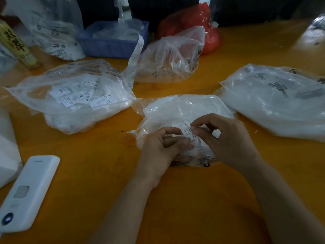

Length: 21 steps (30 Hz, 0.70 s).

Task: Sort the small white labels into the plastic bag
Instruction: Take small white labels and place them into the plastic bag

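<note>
Both hands work over the near clear plastic bag [184, 110], which lies crumpled on the orange counter [98, 152] and is packed with white paper pieces. Right hand [226, 138] pinches a small white printed label [189, 132] between thumb and forefinger; left hand [161, 148] has its fingers curled in, thumb meeting the lower end of the same label, with more white pieces apparently bunched under the fingers. The label sits just above the bag, not yet dropped anywhere.

Risks, as judged:
- Labels are thin and look alike; two stuck together could go into one bag, spoiling the sort.
- Size print is tiny and the light dim; a misread sends the label to the wrong bag.
- Loose pieces in the left hand could slip onto the counter or back into the source bag.
- Bag mouths are floppy; a tossed label may land outside.

Containers:
- Left clear plastic bag [70, 95]: loose white labels, marks such as XS and L readable through the film.
- Right clear plastic bag [274, 103]: dense white contents, detail unclear.
- Far clear plastic bag [172, 57]: nearly empty, a long white label strip [136, 50] trailing beside it.
- Blue plastic tray [112, 41]: pale strips inside, blurred.
- Red plastic bag [198, 23] behind; contents hidden.
</note>
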Each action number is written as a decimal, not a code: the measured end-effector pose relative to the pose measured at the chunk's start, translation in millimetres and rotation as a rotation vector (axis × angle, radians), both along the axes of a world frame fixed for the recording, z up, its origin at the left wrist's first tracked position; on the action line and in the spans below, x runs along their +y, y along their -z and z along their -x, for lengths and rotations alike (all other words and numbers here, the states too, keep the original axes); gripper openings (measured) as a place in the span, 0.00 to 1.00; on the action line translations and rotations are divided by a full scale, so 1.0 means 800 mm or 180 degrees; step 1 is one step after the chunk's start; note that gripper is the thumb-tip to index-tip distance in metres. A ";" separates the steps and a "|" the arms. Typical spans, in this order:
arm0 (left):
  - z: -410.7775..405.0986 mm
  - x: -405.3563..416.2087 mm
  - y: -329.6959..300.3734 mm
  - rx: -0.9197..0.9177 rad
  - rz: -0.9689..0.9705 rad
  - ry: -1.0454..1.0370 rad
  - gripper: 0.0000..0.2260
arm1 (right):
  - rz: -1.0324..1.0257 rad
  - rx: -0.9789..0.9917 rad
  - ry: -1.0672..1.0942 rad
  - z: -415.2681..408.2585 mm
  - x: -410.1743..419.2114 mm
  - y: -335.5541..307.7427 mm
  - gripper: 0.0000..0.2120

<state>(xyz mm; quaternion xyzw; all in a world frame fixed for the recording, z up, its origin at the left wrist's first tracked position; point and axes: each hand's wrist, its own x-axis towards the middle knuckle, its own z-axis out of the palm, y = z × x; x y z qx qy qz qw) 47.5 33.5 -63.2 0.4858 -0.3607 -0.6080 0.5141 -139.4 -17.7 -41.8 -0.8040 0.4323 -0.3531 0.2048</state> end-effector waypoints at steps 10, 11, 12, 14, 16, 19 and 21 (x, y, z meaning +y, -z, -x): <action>0.001 -0.001 0.001 0.0030 -0.0045 -0.0286 0.08 | -0.0150 -0.0155 0.0232 0.003 0.004 0.000 0.05; 0.001 -0.002 0.001 0.0013 -0.0031 -0.0324 0.09 | -0.0184 -0.0130 0.0252 0.004 0.004 -0.001 0.05; 0.001 -0.002 0.000 0.0004 -0.0024 -0.0361 0.10 | -0.0208 -0.0104 0.0262 0.005 0.004 -0.001 0.05; 0.002 -0.002 -0.001 0.0020 -0.0025 -0.0407 0.10 | -0.0240 -0.0068 0.0253 0.006 0.003 -0.002 0.04; 0.003 -0.002 -0.001 -0.0008 -0.0034 -0.0437 0.10 | -0.0279 -0.0014 0.0215 0.006 0.003 0.000 0.05; 0.003 -0.001 0.000 -0.0104 -0.0069 -0.0481 0.08 | -0.0370 0.0003 0.0166 0.006 0.002 0.003 0.06; 0.004 -0.001 -0.001 -0.0114 -0.0054 -0.0472 0.08 | -0.0379 -0.0090 0.0178 0.006 0.003 0.004 0.05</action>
